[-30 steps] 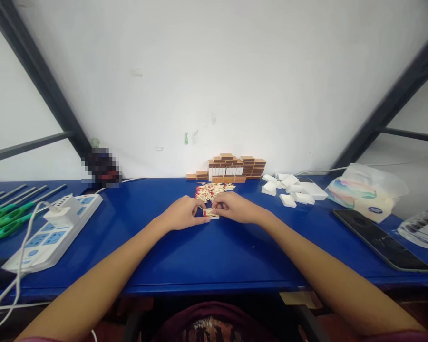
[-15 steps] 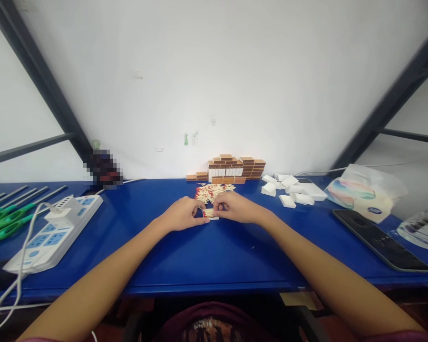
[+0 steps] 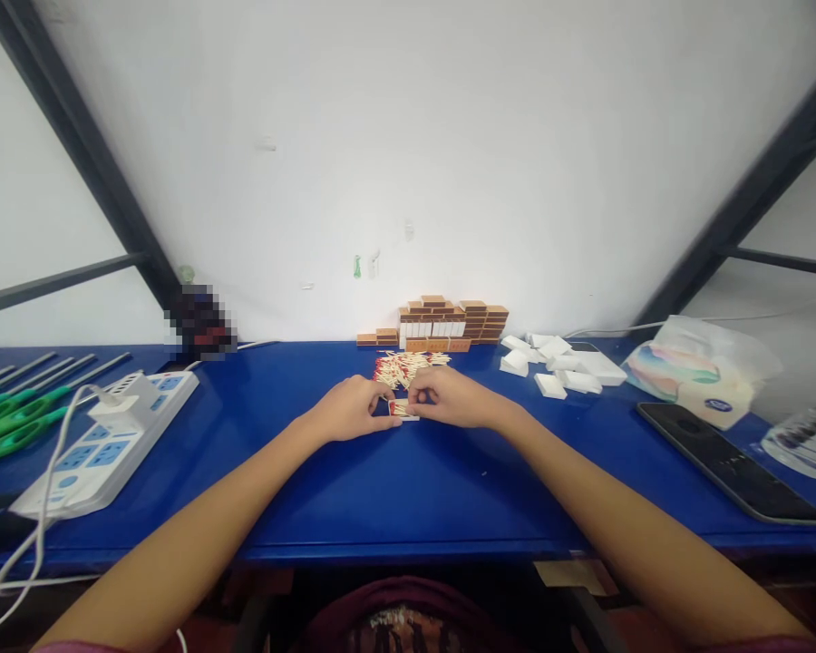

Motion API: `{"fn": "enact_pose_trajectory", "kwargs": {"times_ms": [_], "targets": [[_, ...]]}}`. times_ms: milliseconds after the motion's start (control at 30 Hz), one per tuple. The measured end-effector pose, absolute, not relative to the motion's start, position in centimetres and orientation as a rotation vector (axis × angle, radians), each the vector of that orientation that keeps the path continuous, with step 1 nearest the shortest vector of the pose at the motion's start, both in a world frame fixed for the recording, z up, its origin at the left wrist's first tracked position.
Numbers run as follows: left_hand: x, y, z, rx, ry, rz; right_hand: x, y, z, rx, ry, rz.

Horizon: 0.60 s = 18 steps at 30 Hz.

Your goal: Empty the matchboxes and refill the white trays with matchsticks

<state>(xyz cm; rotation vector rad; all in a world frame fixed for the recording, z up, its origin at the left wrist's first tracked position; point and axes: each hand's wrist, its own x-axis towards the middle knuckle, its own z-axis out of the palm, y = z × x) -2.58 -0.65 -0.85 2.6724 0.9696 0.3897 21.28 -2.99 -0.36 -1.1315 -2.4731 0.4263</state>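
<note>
Between my hands is a small white matchbox tray [image 3: 412, 418] with red-tipped matches [image 3: 400, 407] lying in it. My left hand [image 3: 357, 408] grips the tray's left end between thumb and fingers. From the right, my right hand [image 3: 445, 396] has its fingers pinched together over the tray's right end, at the matches; its fingertips are partly hidden. Just behind the hands lies a loose pile of matches [image 3: 404, 366] on the blue table [image 3: 408, 499]. Brown matchboxes [image 3: 486, 322] are stacked against the wall behind the pile.
Several white trays [image 3: 550, 385] lie loose at the back right. Farther right are a tissue pack [image 3: 700, 367], a phone [image 3: 727, 461] and a plastic bottle [image 3: 809, 440]. A power strip [image 3: 109, 453] with a white cable and green-handled tools [image 3: 14, 426] are on the left.
Both hands stay at the tray with almost no movement. The matches in it show slightly more clearly at the left end. The whole view has shifted slightly.
</note>
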Motion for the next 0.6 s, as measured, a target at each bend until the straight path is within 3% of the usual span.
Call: {"fn": "enact_pose_trajectory", "kwargs": {"times_ms": [600], "targets": [[-2.43,-0.83,-0.76,2.678,0.954,0.388,20.80,-3.33,-0.79,-1.228,-2.534,0.207]]}}
